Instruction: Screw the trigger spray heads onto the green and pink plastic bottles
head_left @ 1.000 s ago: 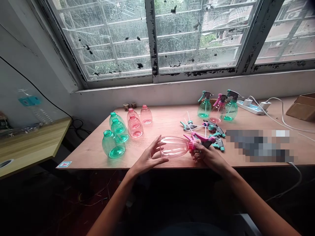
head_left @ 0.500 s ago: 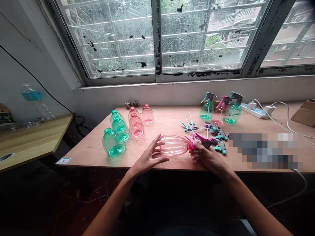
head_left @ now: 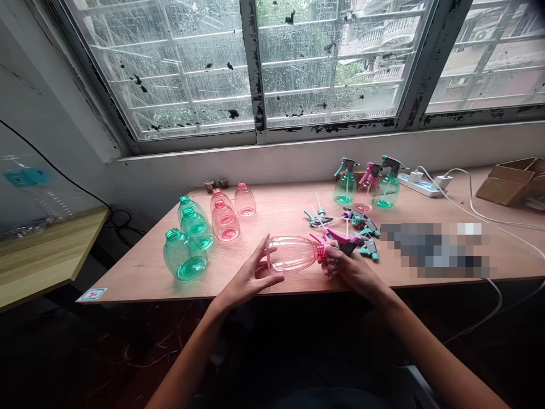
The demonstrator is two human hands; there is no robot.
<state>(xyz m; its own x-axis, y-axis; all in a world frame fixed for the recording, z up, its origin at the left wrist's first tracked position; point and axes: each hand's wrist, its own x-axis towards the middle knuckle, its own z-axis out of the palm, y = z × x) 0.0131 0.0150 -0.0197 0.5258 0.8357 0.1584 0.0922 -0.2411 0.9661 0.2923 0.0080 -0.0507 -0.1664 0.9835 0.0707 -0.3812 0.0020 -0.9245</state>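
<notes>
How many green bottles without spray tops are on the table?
3 green bottles, all left of the held pink bottle: one nearest the front, one behind it, one farthest back. None seems hidden.

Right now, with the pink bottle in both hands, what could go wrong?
1. The pink bottle is held sideways near the front edge of the table. The left hand only props its base with spread fingers, so it might slip and roll off.
2. The right hand grips the spray head close to the loose spray heads; their thin tubes could be snagged or knocked.
</notes>
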